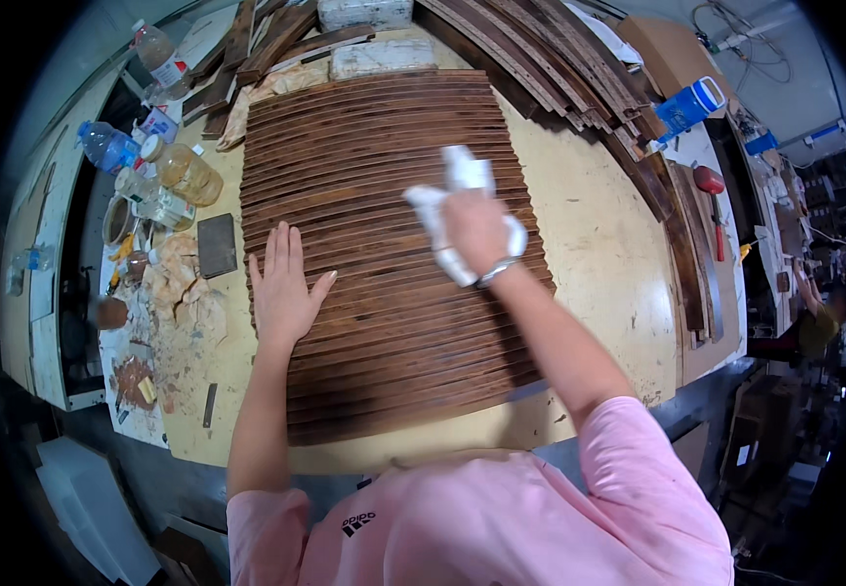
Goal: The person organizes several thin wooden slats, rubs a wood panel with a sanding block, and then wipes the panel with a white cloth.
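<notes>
A wide dark-brown panel of ridged wooden slats [384,264] lies flat on the pale workbench. My left hand [286,288] rests on the panel's left side, fingers stretched out and thumb apart, holding nothing. A white cloth [431,220] is bunched in my right hand [476,227], which is over the upper right part of the slats; part of the cloth sticks up beyond the fingers. The cloth and that hand are slightly blurred. A dark rectangular block [217,246] lies just left of the panel.
Bottles and jars, among them an amber jar [188,174], crowd the bench's left. Dark wooden strips [540,59] are stacked at the far right, near a blue jug [686,107] and a red-handled mallet [710,186]. A small metal strip [210,405] lies near the front left.
</notes>
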The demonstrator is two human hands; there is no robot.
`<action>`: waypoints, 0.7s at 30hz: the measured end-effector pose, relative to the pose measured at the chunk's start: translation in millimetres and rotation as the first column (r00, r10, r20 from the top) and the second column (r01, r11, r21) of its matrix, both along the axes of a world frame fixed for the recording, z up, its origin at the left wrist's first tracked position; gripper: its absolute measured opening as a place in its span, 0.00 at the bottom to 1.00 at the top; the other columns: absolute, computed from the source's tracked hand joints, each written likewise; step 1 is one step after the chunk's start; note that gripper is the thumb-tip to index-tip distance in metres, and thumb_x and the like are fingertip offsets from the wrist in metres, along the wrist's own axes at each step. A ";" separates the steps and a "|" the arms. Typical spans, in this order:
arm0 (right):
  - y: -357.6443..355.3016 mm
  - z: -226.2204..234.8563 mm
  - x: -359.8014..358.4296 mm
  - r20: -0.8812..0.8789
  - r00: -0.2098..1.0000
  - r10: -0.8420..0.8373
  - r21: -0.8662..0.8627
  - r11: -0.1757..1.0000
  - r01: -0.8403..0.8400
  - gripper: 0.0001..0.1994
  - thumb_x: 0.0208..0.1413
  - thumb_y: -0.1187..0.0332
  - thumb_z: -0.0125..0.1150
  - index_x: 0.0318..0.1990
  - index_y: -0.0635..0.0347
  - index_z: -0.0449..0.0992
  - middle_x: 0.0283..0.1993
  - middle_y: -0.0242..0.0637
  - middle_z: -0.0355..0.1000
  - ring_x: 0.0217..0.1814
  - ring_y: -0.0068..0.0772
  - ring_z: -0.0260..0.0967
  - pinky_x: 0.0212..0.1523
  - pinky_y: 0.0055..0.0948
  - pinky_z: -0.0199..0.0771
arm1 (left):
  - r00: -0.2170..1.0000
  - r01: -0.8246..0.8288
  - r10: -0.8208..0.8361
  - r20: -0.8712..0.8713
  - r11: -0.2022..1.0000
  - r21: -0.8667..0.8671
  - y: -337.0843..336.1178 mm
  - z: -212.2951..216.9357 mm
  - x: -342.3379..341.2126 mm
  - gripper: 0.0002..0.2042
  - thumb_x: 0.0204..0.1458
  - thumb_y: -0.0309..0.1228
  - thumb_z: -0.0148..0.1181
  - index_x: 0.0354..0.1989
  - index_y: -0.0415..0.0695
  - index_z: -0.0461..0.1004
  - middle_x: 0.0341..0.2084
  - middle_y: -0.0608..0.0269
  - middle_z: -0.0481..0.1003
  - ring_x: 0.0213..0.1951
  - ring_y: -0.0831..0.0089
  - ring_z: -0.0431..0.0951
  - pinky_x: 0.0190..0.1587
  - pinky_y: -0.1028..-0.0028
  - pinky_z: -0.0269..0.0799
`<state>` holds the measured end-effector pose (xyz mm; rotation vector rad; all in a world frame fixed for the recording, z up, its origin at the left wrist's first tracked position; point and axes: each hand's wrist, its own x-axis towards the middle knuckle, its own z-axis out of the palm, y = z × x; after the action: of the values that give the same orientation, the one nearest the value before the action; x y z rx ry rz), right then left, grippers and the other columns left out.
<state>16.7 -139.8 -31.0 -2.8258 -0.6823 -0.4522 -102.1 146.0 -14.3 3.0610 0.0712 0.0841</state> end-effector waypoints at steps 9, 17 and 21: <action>68.7 -2.2 -30.3 -0.031 0.938 0.345 -0.021 0.938 -0.345 0.04 0.51 0.69 0.55 0.30 0.58 0.75 0.26 0.42 0.72 0.28 0.40 0.72 0.34 0.42 0.74 | 1.000 0.013 -0.014 -0.019 1.000 -0.018 -10.6 -2.1 6.8 0.41 0.56 0.52 0.56 0.72 0.41 0.49 0.73 0.55 0.48 0.74 0.60 0.47 0.72 0.49 0.40; -78.3 10.0 16.5 -0.048 0.996 -0.079 0.014 0.997 0.080 0.02 0.47 0.71 0.58 0.27 0.57 0.74 0.29 0.42 0.74 0.35 0.49 0.71 0.37 0.48 0.71 | 0.997 0.016 -0.017 0.070 1.000 0.022 2.9 -7.7 -2.6 0.41 0.56 0.54 0.55 0.72 0.42 0.49 0.73 0.55 0.49 0.73 0.60 0.48 0.71 0.47 0.42; -155.3 29.0 21.1 -0.105 0.905 -0.413 -0.117 0.909 0.401 0.10 0.57 0.63 0.56 0.40 0.59 0.76 0.41 0.46 0.76 0.44 0.49 0.72 0.45 0.47 0.72 | 1.000 0.019 -0.019 0.022 1.000 -0.012 -4.4 -6.6 3.5 0.41 0.57 0.54 0.55 0.73 0.42 0.48 0.73 0.54 0.49 0.73 0.58 0.47 0.72 0.47 0.40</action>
<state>37.9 -295.1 -2.0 -3.0549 -0.0806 -0.3017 -98.6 141.6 -20.9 3.0470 0.0409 0.1157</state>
